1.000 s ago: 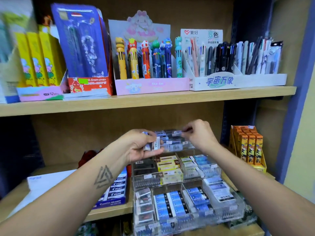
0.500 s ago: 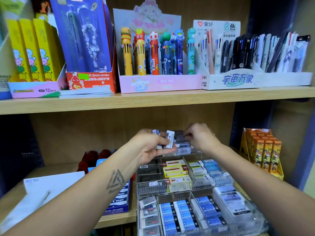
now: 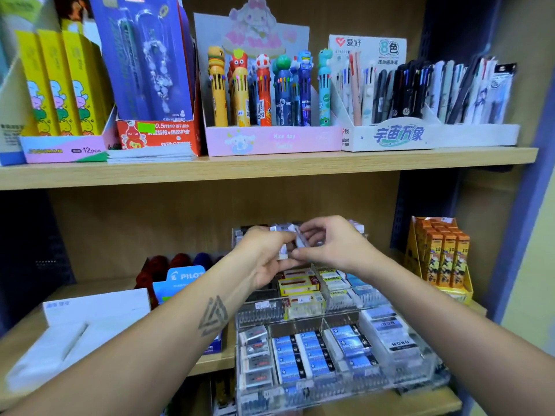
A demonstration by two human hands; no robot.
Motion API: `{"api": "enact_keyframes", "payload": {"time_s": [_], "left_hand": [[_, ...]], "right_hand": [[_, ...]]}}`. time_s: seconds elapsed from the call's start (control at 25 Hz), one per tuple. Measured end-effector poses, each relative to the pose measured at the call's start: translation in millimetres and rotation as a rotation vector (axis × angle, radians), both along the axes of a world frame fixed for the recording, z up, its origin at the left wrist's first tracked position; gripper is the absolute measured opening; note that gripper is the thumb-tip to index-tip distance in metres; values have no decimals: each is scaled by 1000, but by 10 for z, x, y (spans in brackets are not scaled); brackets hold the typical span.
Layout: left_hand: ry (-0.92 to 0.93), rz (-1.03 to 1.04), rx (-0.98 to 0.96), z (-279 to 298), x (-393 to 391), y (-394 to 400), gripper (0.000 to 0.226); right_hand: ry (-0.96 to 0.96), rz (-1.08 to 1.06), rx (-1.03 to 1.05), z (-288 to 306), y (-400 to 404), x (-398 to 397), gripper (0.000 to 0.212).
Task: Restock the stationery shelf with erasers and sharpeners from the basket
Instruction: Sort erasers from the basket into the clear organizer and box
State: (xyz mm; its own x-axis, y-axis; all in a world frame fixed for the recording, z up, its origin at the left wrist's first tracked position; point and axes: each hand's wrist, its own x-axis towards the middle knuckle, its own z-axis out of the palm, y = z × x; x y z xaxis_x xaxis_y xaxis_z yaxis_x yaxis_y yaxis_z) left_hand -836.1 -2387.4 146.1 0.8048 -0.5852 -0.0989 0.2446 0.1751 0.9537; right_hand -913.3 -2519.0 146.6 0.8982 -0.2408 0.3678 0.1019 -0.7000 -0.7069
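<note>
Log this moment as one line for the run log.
left hand: holds erasers | right hand: pinches eraser | place: over organizer top tier

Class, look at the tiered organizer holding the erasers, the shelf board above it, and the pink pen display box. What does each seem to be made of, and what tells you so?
Tiered organizer: clear hard plastic, probably acrylic; you see the erasers through its glossy walls.
Shelf board: pale wood or wood-look laminate, matte, with faint grain.
Pink pen display box: printed cardboard, judging by its thin folded panels and cut-out top.
</note>
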Motion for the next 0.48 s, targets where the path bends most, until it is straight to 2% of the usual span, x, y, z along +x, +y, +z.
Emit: {"api": "enact_keyframes", "payload": {"time_s": [0.08,0.2,0.36,0.48], "left_hand": [[36,-115,19,-5,-94,-56,16],[115,-229,59,-2,-198,-65,19],[97,-288,172,-75,-326,-94,27],[-20,-329,224,-174,-555,-219,17]], "right_hand": [[-59,-63,-12,-26,-74,-69,29],[-95,-51,31,-55,-287,-283,31],[37,-36,69,-182,-607,-759,22],[198,-67,-91,-341,-758,-1037,12]]}}
